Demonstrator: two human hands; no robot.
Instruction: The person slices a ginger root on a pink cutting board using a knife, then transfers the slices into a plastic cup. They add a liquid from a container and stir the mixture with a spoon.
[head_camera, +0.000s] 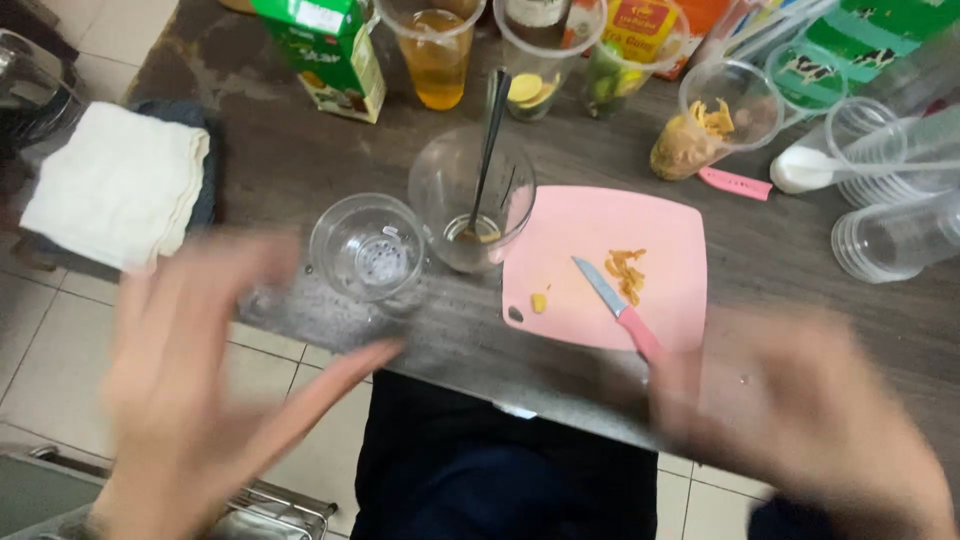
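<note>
Moving fast near the table edge, the left hand is blurred, fingers spread and holding nothing; it could knock the small empty glass just beside it off the dark table. Next stands a clear cup with a spoon inside. On the pink cutting board lies the knife, close to the right hand. This hand is also blurred; I cannot tell its grip. It may brush the blade.
</note>
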